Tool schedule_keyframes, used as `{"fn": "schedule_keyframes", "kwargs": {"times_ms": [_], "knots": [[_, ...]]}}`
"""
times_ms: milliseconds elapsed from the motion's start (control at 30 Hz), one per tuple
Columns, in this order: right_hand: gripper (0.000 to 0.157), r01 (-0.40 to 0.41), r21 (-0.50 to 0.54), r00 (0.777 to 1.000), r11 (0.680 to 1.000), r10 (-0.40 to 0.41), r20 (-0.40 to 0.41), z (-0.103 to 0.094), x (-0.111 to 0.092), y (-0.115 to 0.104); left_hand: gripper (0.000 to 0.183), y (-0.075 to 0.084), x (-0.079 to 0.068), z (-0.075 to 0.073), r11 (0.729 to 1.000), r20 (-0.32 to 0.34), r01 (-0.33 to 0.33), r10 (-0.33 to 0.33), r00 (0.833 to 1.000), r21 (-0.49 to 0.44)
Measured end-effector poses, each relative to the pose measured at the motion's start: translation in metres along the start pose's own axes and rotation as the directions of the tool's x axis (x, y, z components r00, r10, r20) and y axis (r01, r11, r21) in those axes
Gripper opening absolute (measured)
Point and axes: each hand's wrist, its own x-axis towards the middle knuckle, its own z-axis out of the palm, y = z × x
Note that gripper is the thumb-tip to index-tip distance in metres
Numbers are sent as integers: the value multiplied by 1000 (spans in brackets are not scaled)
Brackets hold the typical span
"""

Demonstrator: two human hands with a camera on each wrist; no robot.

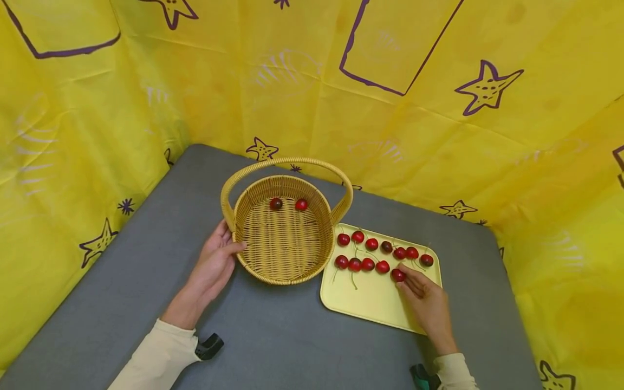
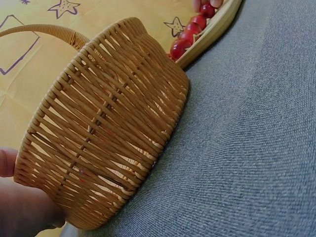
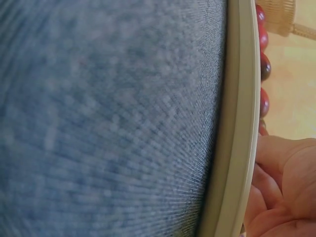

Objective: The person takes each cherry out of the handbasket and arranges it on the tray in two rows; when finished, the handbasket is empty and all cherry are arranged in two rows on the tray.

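A round wicker basket (image 1: 283, 246) with an arched handle stands left of centre. Its left rim is held by my left hand (image 1: 212, 265), thumb over the edge and fingers outside. Inside, toward the back, lie a dark cherry (image 1: 275, 203) and a redder cherry (image 1: 301, 205). My right hand (image 1: 430, 306) is over a pale yellow tray (image 1: 361, 300) and pinches a cherry (image 1: 397, 275) at the right end of the front row. In the left wrist view the basket's woven side (image 2: 106, 116) fills much of the picture. The right wrist view hides the pinched cherry.
Several more cherries, some with stems, lie in two rows on the tray, among them a back-row cherry (image 1: 371, 244). The tray's left edge meets the basket's right side. A grey cloth (image 1: 292, 336) covers the table, and a yellow patterned curtain (image 1: 302, 97) hangs around it.
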Motion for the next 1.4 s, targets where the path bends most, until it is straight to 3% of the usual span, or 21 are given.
{"fn": "schedule_keyframes", "kwargs": {"times_ms": [700, 933, 1133, 1267, 1400], "knots": [[41, 47, -89, 994, 995, -38, 99, -14, 4, -10, 89, 0, 0, -1, 1000, -3, 3, -3, 1000, -26], [43, 56, -137, 996, 989, -46, 77, -18, 2, -15, 90, 1, 0, -1, 1000, -9, 16, -17, 1000, -26], [48, 168, -170, 985, 971, -173, -15, -31, 16, -52, 90, 1, 1, -1, 999, -11, 23, -23, 1000, -31], [48, 261, -15, 965, 965, -261, -23, -22, 31, -93, 90, 2, 1, 0, 999, -13, 21, -22, 1000, -31], [46, 344, 183, 937, 921, -349, -4, 4, 46, -133, 89, 2, 0, 0, 999, -13, 18, -19, 1000, -30]]}}
